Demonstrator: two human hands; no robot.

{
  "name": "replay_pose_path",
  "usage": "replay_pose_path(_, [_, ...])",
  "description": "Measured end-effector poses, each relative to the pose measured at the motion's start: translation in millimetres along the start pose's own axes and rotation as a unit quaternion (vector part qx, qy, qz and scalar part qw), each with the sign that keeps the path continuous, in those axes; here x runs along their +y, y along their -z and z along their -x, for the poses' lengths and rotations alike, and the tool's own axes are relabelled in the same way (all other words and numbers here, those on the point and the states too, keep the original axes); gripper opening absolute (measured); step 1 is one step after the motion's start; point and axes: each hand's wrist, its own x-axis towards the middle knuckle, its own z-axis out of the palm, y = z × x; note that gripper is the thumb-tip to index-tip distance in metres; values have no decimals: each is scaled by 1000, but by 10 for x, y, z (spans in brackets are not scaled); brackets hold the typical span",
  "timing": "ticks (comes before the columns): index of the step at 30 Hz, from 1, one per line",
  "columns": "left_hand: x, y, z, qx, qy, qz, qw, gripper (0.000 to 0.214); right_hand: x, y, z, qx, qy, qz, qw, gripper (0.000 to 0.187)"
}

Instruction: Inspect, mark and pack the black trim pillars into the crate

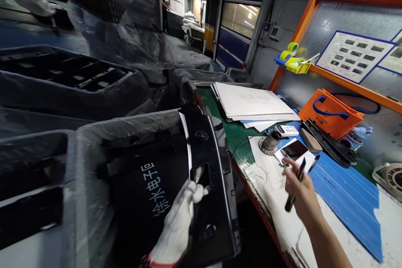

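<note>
My left hand (177, 222), in a white knit glove with a red cuff edge, is closed on a glossy black plastic panel (220, 217). Its fingers curl at the panel's rectangular cutout. The long, curved panel stands tilted along the edge of a plastic-lined bin (91, 134); Chinese characters mark the black surface inside. Over the workbench my bare right hand (300, 190) grips a black marker pen (289, 204) between its fingers. Near that hand lie a phone (295, 149), another black marker (314, 162) and a grimy cylindrical holder (270, 141).
White sheets (251, 100) are stacked on the green bench top (237, 138). A blue board (348, 205), an orange bag (326, 113) and a fan-like device (392, 180) occupy the right. Lined bins (103, 100) crowd the left. A person (164, 6) stands far back.
</note>
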Motion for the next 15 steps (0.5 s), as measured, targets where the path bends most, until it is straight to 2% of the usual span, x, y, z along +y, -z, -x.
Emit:
replay_pose_path(3, [-6,-25,42,10,1,-24,1000,18,41,-190,-691,48,2,-31,998,71])
replay_pose_path(5, [-2,-40,81,15,-13,-57,998,21,143,-303,-990,63,9,-33,997,62])
replay_pose_path(7, [16,-36,119,17,-32,-94,995,24,214,-368,-1159,76,18,-34,996,47])
replay_pose_path(9, [45,-27,156,19,-53,-122,991,27,202,-368,-1222,97,42,-39,994,39])
replay_pose_path(11, [75,-36,196,12,-60,-128,990,31,92,-311,-1196,129,85,-55,986,44])
replay_pose_path(15, [97,-152,278,-66,-38,-79,994,33,-312,-120,-857,190,188,-115,957,51])
